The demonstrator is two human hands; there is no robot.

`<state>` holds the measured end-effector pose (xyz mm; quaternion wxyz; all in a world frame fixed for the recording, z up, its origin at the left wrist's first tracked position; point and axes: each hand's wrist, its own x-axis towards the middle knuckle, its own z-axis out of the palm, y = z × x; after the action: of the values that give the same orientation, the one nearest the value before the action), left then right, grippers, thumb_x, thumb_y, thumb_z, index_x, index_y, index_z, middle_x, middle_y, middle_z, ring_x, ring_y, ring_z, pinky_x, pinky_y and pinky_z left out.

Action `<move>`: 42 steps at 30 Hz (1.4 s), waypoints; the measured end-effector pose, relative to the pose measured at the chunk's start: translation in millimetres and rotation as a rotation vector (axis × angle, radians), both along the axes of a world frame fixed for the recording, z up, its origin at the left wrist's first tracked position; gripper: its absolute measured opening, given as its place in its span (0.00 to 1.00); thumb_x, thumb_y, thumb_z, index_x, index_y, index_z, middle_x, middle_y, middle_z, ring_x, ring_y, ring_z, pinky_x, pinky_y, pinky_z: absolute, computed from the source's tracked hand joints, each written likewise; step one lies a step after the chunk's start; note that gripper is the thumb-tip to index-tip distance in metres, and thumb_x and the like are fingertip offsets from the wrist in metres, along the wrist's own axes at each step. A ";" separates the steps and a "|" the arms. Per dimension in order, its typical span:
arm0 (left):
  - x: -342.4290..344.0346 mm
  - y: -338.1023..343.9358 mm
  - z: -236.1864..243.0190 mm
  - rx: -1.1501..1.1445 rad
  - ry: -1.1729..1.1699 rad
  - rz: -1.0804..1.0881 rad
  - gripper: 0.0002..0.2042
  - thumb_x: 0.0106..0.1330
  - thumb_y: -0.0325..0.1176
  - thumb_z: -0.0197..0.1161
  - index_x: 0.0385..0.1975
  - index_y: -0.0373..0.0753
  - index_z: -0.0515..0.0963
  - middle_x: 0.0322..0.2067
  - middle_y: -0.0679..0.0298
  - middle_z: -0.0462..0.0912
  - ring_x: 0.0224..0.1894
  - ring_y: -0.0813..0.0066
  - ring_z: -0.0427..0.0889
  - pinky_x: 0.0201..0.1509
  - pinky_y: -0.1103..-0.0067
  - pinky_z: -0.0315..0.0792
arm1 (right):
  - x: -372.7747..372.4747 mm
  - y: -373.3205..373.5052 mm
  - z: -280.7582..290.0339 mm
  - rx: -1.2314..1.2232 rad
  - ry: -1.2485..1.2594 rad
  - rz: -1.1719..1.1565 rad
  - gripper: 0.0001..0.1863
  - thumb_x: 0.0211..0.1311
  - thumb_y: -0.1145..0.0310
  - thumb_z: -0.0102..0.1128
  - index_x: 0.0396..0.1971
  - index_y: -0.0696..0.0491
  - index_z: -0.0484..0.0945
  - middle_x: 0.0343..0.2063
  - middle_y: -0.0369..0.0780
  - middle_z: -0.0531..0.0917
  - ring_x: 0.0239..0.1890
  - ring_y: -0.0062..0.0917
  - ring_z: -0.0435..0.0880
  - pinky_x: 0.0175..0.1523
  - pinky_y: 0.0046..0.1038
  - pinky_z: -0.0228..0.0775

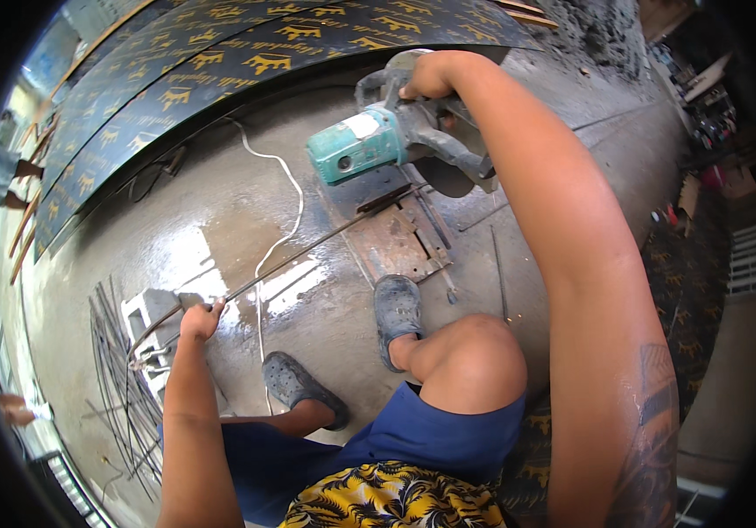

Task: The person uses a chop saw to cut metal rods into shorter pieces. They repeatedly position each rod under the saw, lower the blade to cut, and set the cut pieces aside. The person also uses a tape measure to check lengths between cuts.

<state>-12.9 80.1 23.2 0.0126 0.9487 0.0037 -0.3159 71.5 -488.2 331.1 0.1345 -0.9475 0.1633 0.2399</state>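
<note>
Between eight and nine o'clock, the left hand (200,321) has its grip pinching a long, thin, dark metal rod (307,250), which slants toward two o'clock, reaching over a flat, rusty steel base (387,246) near the centre. Just past twelve, the right hand (430,75) wraps its grip around a teal-and-grey power saw (356,145). Loose thin dark rods (118,405) lie at eight on the wet grey concrete floor (246,211); black, yellow-printed sheets (246,55) lie at eleven.
</note>
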 end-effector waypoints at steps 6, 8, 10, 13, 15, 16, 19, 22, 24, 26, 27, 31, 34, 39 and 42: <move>2.8 -1.7 101.1 0.123 0.008 -0.007 0.46 0.67 0.77 0.40 0.44 0.35 0.87 0.48 0.47 0.87 0.54 0.50 0.84 0.60 0.63 0.76 | 9.7 -7.3 -2.6 -0.124 -0.130 0.318 0.24 0.65 0.47 0.64 0.51 0.50 0.86 0.53 0.47 0.86 0.55 0.38 0.84 0.60 0.42 0.73; 5.0 1.6 143.8 0.148 0.018 -0.032 0.43 0.69 0.76 0.39 0.48 0.40 0.87 0.51 0.51 0.86 0.57 0.52 0.83 0.61 0.64 0.75 | 11.7 -7.6 -1.2 -0.272 -0.087 0.269 0.29 0.62 0.44 0.68 0.52 0.53 0.86 0.53 0.49 0.86 0.56 0.41 0.84 0.61 0.40 0.73; -5.7 15.5 185.9 0.176 -0.036 -0.039 0.42 0.66 0.77 0.42 0.47 0.43 0.88 0.47 0.50 0.88 0.55 0.49 0.83 0.60 0.64 0.76 | 10.2 -8.7 0.6 -0.247 -0.054 0.212 0.32 0.61 0.46 0.70 0.53 0.60 0.83 0.50 0.53 0.86 0.53 0.42 0.86 0.60 0.40 0.75; -43.3 58.8 225.2 0.242 -0.047 0.051 0.43 0.65 0.79 0.43 0.43 0.42 0.89 0.45 0.51 0.88 0.52 0.52 0.85 0.56 0.64 0.77 | 3.7 -6.7 1.5 -0.191 -0.082 0.147 0.33 0.63 0.46 0.69 0.48 0.67 0.83 0.47 0.55 0.87 0.51 0.44 0.87 0.57 0.41 0.76; -91.5 103.4 237.5 0.209 -0.104 0.102 0.43 0.65 0.78 0.44 0.38 0.40 0.90 0.39 0.51 0.89 0.48 0.50 0.86 0.52 0.63 0.78 | 0.8 -4.4 2.4 -0.255 -0.135 0.225 0.34 0.63 0.43 0.67 0.44 0.67 0.85 0.44 0.57 0.87 0.50 0.44 0.87 0.56 0.41 0.76; -120.1 127.3 239.9 0.221 -0.103 0.176 0.43 0.66 0.78 0.44 0.37 0.40 0.90 0.38 0.51 0.89 0.46 0.49 0.86 0.50 0.62 0.78 | 0.9 -4.0 2.8 -0.233 -0.135 0.215 0.34 0.62 0.43 0.67 0.45 0.66 0.85 0.45 0.57 0.87 0.51 0.45 0.87 0.56 0.42 0.76; -222.2 187.8 236.1 0.218 -0.135 0.433 0.40 0.66 0.76 0.46 0.31 0.40 0.89 0.33 0.49 0.88 0.42 0.48 0.86 0.46 0.61 0.78 | 2.0 -7.6 0.3 -0.256 -0.211 0.270 0.38 0.61 0.43 0.68 0.54 0.66 0.80 0.52 0.60 0.84 0.57 0.49 0.83 0.62 0.42 0.73; -322.9 225.0 229.1 0.212 -0.153 0.714 0.43 0.65 0.78 0.45 0.31 0.38 0.88 0.32 0.46 0.87 0.41 0.44 0.86 0.45 0.59 0.77 | 5.0 -14.4 -4.7 -0.247 -0.324 0.274 0.37 0.61 0.46 0.70 0.56 0.65 0.79 0.52 0.58 0.84 0.55 0.51 0.84 0.60 0.42 0.73; -375.7 241.7 216.4 0.197 -0.238 0.903 0.42 0.65 0.77 0.45 0.32 0.38 0.88 0.33 0.46 0.87 0.41 0.43 0.86 0.45 0.58 0.77 | 3.5 -17.2 -3.3 -0.257 -0.532 0.248 0.38 0.63 0.49 0.70 0.61 0.65 0.73 0.54 0.58 0.82 0.56 0.50 0.83 0.61 0.40 0.73; -419.3 260.7 192.8 0.236 -0.329 1.059 0.41 0.67 0.75 0.46 0.34 0.38 0.88 0.34 0.45 0.87 0.42 0.41 0.85 0.47 0.57 0.77 | -7.3 -17.3 4.2 -0.180 -0.721 0.227 0.38 0.66 0.51 0.68 0.65 0.65 0.70 0.56 0.57 0.82 0.57 0.47 0.83 0.63 0.39 0.72; -435.2 275.5 178.6 0.285 -0.404 1.096 0.40 0.68 0.73 0.46 0.35 0.37 0.88 0.36 0.44 0.87 0.43 0.40 0.85 0.48 0.57 0.77 | -18.1 -19.0 11.6 -0.103 -0.807 0.207 0.37 0.67 0.53 0.67 0.65 0.65 0.69 0.56 0.56 0.81 0.57 0.46 0.83 0.63 0.38 0.72; -451.9 371.6 130.6 0.282 -0.653 1.218 0.31 0.73 0.60 0.50 0.48 0.36 0.85 0.49 0.44 0.85 0.54 0.42 0.83 0.58 0.58 0.75 | -88.0 -20.8 22.4 0.162 -1.219 0.026 0.30 0.71 0.58 0.64 0.66 0.58 0.72 0.58 0.49 0.81 0.59 0.39 0.80 0.64 0.36 0.71; -411.0 430.5 126.2 0.537 -0.491 1.241 0.48 0.64 0.76 0.50 0.60 0.29 0.77 0.55 0.40 0.81 0.57 0.42 0.82 0.60 0.59 0.75 | -189.4 -52.9 -24.7 0.018 -1.533 0.036 0.18 0.70 0.66 0.63 0.56 0.56 0.77 0.49 0.42 0.81 0.51 0.29 0.80 0.59 0.32 0.71; -312.0 403.7 101.7 0.323 -0.826 1.060 0.48 0.67 0.74 0.48 0.59 0.25 0.76 0.60 0.38 0.78 0.63 0.39 0.76 0.66 0.51 0.69 | -343.9 -77.9 -224.5 -0.036 -1.220 -0.671 0.20 0.67 0.63 0.62 0.50 0.63 0.77 0.45 0.50 0.81 0.49 0.43 0.80 0.58 0.39 0.70; -238.7 358.3 69.6 -0.133 -0.730 0.784 0.36 0.77 0.61 0.46 0.65 0.30 0.71 0.57 0.47 0.81 0.55 0.50 0.81 0.58 0.57 0.74 | -432.0 -71.9 -343.5 -0.153 -0.555 -0.828 0.28 0.69 0.58 0.60 0.63 0.59 0.72 0.64 0.54 0.72 0.66 0.48 0.71 0.69 0.45 0.65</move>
<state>-251.6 438.3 92.7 0.1899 0.9214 0.3330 0.0634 -360.6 -560.2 -12.4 0.1869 -0.8383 0.5008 -0.1072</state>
